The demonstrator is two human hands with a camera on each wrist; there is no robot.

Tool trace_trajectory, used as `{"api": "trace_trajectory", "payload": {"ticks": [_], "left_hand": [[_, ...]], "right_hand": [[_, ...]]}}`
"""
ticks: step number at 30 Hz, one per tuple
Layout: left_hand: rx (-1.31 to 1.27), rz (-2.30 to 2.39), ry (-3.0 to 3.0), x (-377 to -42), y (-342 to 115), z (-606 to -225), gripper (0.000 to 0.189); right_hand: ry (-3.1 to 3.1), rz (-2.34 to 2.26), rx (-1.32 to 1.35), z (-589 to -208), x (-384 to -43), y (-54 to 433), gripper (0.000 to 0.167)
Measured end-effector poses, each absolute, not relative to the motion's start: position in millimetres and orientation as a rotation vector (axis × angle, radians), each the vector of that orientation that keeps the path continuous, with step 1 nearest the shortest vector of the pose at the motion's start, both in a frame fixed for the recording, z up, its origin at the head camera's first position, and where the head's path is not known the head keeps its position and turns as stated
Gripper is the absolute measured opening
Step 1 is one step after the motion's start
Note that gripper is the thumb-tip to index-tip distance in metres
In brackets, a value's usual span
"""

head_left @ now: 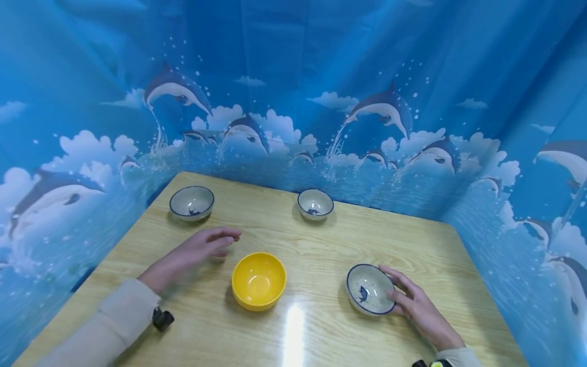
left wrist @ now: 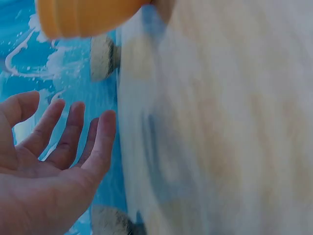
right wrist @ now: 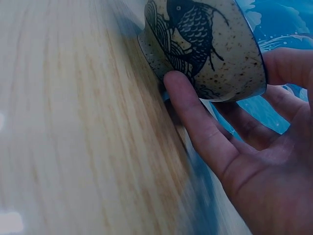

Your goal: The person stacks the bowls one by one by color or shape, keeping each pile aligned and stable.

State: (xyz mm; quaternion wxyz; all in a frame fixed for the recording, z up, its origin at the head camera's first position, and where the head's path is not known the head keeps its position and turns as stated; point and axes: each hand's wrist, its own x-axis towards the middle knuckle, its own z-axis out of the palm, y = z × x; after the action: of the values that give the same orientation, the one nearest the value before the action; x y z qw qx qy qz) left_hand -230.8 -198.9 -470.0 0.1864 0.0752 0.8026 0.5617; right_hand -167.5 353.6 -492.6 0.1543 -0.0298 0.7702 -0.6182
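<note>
My right hand (head_left: 419, 306) grips the right side of a pale speckled bowl (head_left: 369, 290) with a blue rim and a blue fish inside. In the right wrist view, a dark fish pattern covers the outside of this bowl (right wrist: 205, 46), and one fingertip lies low on its wall near the foot. My left hand (head_left: 202, 247) hovers over the table with nothing in it, its fingers loosely extended. Nearest to it, in front and to the right, stands a yellow bowl (head_left: 259, 281). The yellow bowl (left wrist: 88, 17) also shows at the top of the left wrist view.
Two more speckled blue-rimmed bowls stand at the back of the wooden table (head_left: 321, 250): one bowl (head_left: 191, 203) at the left, another bowl (head_left: 315, 204) near the middle. A blue dolphin-print curtain (head_left: 284, 92) hangs behind the table and along both sides.
</note>
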Motion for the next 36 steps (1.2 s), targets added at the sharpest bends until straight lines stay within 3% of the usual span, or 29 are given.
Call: {"api": "trace_trajectory", "payload": {"ticks": [8,36], "left_hand": [[0.295,1.492,2.542,-241,-220,-459,0.05],[0.08,1.255,3.127,-260,-270,-457,0.041]], "right_hand": [[2.194,-1.773,-0.113,-493,-168,355,0.065],[2.163,-1.792,-0.174,-495,-169,358,0.064]]}}
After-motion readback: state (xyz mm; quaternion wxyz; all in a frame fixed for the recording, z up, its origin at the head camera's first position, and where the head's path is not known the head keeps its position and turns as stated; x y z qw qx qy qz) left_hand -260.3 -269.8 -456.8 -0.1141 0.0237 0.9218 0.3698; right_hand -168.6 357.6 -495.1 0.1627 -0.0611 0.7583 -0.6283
